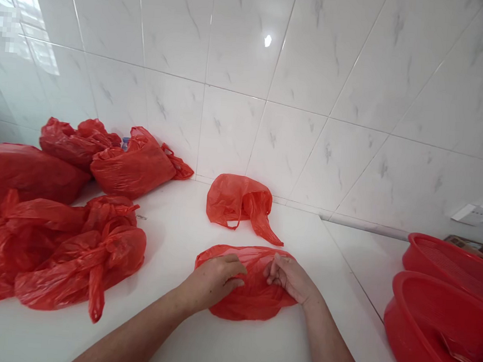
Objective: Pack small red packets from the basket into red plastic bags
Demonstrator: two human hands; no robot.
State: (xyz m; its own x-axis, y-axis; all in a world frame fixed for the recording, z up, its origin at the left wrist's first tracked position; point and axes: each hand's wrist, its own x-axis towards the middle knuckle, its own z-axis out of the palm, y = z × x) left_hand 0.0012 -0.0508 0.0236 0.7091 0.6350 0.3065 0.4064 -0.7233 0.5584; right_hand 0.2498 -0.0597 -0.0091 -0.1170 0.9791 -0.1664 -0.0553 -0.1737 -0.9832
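Observation:
A thin red plastic bag (248,307) lies puffed out on the white table in front of me. My left hand (219,274) rests over its left side, fingers bent, with a gap between thumb and fingers. On the bag's right side is my right hand (290,277), turned partly palm up. Its fingers curl inward, and whether they pinch any of the film is hidden. Just behind, close to the wall, a second red plastic bag (225,199) stands partly opened, one handle trailing toward the right.
Several filled red bags (129,166) crowd the table's left side, with knotted bags (73,246) nearer me. Red plastic baskets (406,322) stand at the right edge. A marbled tile wall (232,130) closes off the back. A seam crosses the white tabletop (170,231) at right.

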